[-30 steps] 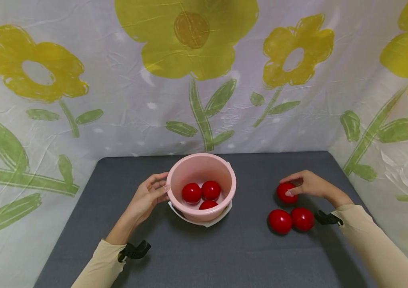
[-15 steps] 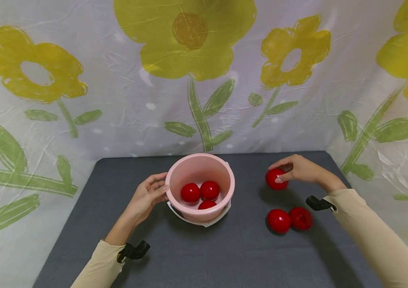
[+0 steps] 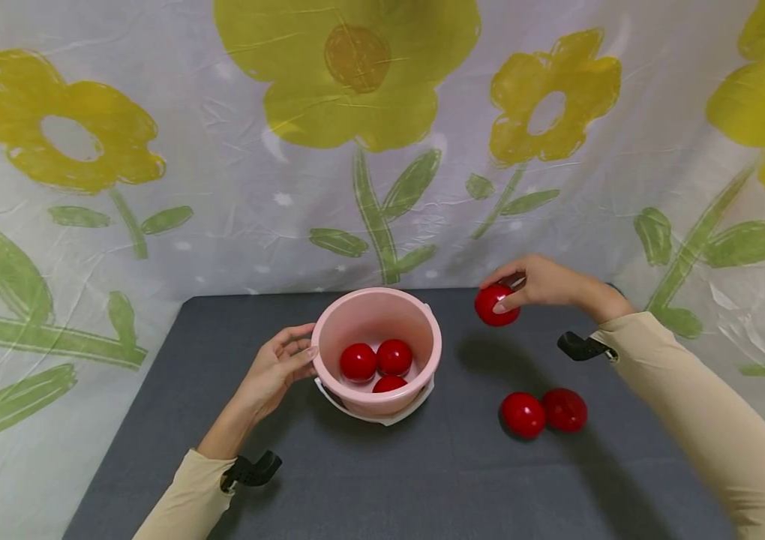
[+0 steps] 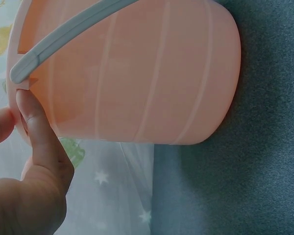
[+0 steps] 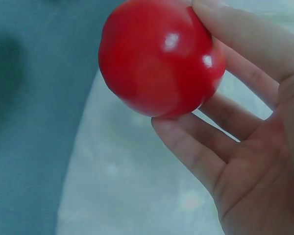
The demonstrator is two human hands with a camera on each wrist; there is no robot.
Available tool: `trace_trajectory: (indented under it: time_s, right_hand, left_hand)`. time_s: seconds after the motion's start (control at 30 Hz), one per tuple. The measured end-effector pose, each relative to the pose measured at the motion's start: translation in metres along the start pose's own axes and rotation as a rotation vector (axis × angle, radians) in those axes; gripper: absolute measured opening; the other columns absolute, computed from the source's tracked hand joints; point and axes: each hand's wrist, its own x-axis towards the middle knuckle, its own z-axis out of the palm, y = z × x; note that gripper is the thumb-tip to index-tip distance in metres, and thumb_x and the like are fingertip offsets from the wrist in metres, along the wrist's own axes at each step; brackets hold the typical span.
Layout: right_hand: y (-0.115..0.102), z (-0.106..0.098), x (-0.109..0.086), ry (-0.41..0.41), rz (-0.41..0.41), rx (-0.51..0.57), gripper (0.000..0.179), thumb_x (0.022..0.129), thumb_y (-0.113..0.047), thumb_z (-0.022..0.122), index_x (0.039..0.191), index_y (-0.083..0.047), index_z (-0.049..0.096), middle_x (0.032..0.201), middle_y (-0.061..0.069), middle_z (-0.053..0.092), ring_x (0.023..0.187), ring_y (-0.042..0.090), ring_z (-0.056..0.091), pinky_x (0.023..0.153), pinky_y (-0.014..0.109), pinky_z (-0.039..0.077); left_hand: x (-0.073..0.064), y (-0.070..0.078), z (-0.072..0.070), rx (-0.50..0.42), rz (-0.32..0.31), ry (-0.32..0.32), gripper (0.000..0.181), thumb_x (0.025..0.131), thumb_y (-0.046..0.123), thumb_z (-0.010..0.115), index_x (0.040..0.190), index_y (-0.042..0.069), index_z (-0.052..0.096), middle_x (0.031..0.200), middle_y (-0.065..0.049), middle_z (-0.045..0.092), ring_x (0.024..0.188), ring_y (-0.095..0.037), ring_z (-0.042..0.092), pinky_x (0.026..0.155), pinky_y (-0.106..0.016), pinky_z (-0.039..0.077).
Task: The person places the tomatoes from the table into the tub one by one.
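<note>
A pale pink bucket (image 3: 376, 319) stands on the table, its grey-white handle (image 4: 73, 36) hanging down at the front. My left hand (image 3: 277, 371) pinches the bucket's left rim between thumb and fingers. Inside the bucket lie three shiny red apples (image 3: 358, 361). To the right of the bucket, my right hand (image 3: 551, 281) holds another red apple (image 3: 490, 309) above the table, fingertips and thumb around it. In the right wrist view, the held apple (image 5: 157, 58) looks smooth and glossy, with a slightly lumpy outline.
Two more red apples, a left one (image 3: 523, 415) and a right one (image 3: 565, 409), lie touching on the dark grey table (image 3: 382, 487), right of the bucket. A white curtain (image 3: 234, 202) printed with yellow flowers hangs behind the table and at its sides.
My right hand has lifted the apple off the table and carried it up, away and to the left. The right apple on the table has turned slightly. My left hand keeps its place.
</note>
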Motion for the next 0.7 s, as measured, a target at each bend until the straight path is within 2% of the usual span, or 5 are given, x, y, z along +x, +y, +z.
trace_trajectory:
  time_s: [0.23,0.37,0.7]
  right_hand:
    - [-0.035,-0.009,0.014,-0.003,-0.033,-0.024,0.043,0.084,-0.021,0.08,0.124,-0.011,0.069,0.122,0.012,0.07,0.108,0.028,0.065,0.084,0.037,0.061]
    - [-0.055,-0.01,0.027,-0.006,-0.045,-0.048,0.04,0.084,-0.023,0.08,0.122,-0.017,0.071,0.122,0.008,0.07,0.109,0.025,0.066,0.085,0.037,0.061]
    - [-0.103,0.003,0.058,-0.078,-0.147,-0.093,0.041,0.084,-0.024,0.079,0.124,-0.021,0.07,0.121,0.001,0.07,0.108,0.02,0.065,0.085,0.036,0.06]
  left_hand:
    - [0.001,-0.001,0.0,0.017,-0.001,-0.01,0.057,0.095,0.006,0.064,0.144,-0.004,0.037,0.113,-0.006,0.064,0.085,-0.006,0.067,0.075,-0.021,0.06]
    - [0.001,-0.001,-0.001,0.016,0.007,-0.017,0.057,0.095,0.007,0.064,0.144,-0.004,0.036,0.113,-0.006,0.064,0.085,-0.006,0.067,0.074,-0.021,0.06]
    - [0.001,-0.001,0.0,0.001,0.001,-0.004,0.056,0.095,0.005,0.063,0.143,-0.004,0.036,0.111,-0.002,0.064,0.085,-0.006,0.067,0.074,-0.021,0.06]
